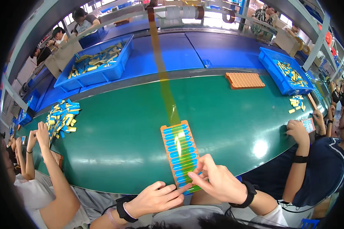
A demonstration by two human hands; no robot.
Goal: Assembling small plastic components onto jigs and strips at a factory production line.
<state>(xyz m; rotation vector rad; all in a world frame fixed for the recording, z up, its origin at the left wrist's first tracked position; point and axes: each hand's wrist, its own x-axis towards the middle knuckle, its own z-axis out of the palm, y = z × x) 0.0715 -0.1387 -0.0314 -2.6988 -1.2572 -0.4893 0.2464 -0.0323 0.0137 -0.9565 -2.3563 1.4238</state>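
An orange grooved tray (pixel 164 139) lies lengthwise in front of me, holding a row of blue strips (pixel 176 154). A band of clear amber tape (pixel 166 89) comes down from a roll on the overhead bar and covers the strips along the tray. My left hand (pixel 155 199) is at the tray's near end, its index finger stretched to the tape's near end and the other fingers loosely bent. At the tray's lower right edge, my right hand (pixel 221 184) has thumb and fingers closed on the tape; the exact grip is partly hidden.
A loose pile of blue-and-yellow pieces (pixel 63 116) lies on the green table (pixel 114 133) at left. Blue bins of pieces stand at the far left (pixel 116 70) and far right (pixel 269 70). Another orange tray (pixel 244 81) sits at the back. Co-workers' hands are on both sides.
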